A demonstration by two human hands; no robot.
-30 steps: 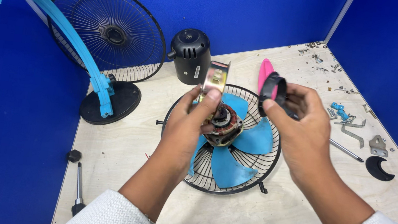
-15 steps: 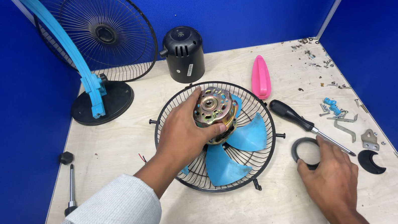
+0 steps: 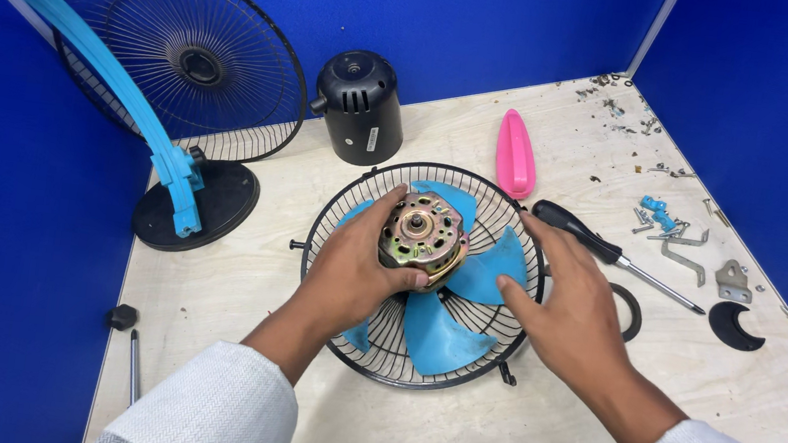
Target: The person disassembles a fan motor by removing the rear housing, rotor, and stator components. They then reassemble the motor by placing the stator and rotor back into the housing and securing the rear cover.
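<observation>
Wire fan guard point(image 3: 513, 228) flat on table, blue blade point(image 3: 435, 332) inside; brass motor point(image 3: 424, 235) at hub, shaft up. Left hand point(image 3: 358, 269) grips motor from its left side. Right hand point(image 3: 572, 308) fingers spread loose, just right of it over the rim

Only one view is on record, taken from the camera on my head. It looks steeply down and forward over my forearms onto the table point(image 3: 230, 332), close enough that my sleeves fill the bottom edge. My left hand point(image 3: 353, 272) and right hand point(image 3: 569, 308) sit near centre frame over the fan guard point(image 3: 357, 197). The blue walls point(image 3: 498, 24) close the far and side edges.
</observation>
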